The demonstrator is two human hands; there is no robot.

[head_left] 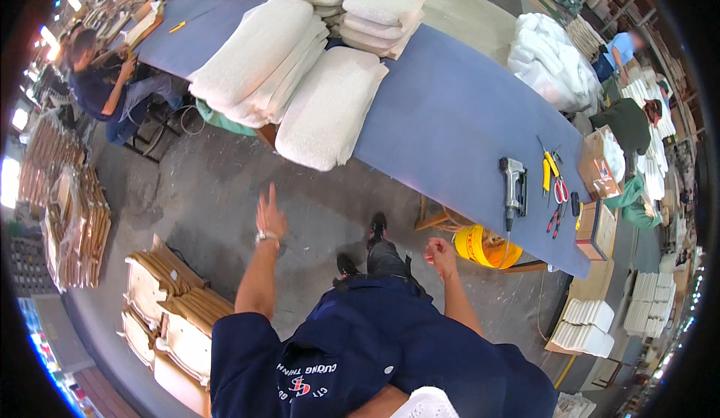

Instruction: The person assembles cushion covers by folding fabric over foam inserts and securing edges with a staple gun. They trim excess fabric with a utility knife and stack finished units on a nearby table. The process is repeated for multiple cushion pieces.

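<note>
My left hand (271, 218) hangs over the grey floor, its fingers stretched out and nothing in it. Nearest to it is a stack of white padded cushion pieces (330, 110), which juts past the table's near edge. To the right, my right hand (440, 257) is apart from the table, with loosely bent fingers and no object visible in them. Beside it a yellow bucket (471, 245) stands partly beneath the table edge. On the blue-grey tabletop (450, 110) lie a pneumatic staple gun (513, 189), yellow-handled pliers (551, 164), red-handled scissors (560, 190) and red-handled pliers (555, 220).
Stacked wooden panels (176, 305) stand at lower left, with wrapped panels (75, 223) beyond. A seated person (105, 88) works at the table's left end. White bundled padding (551, 62) lies at the far right. A cardboard box (598, 163) sits by the table's right end.
</note>
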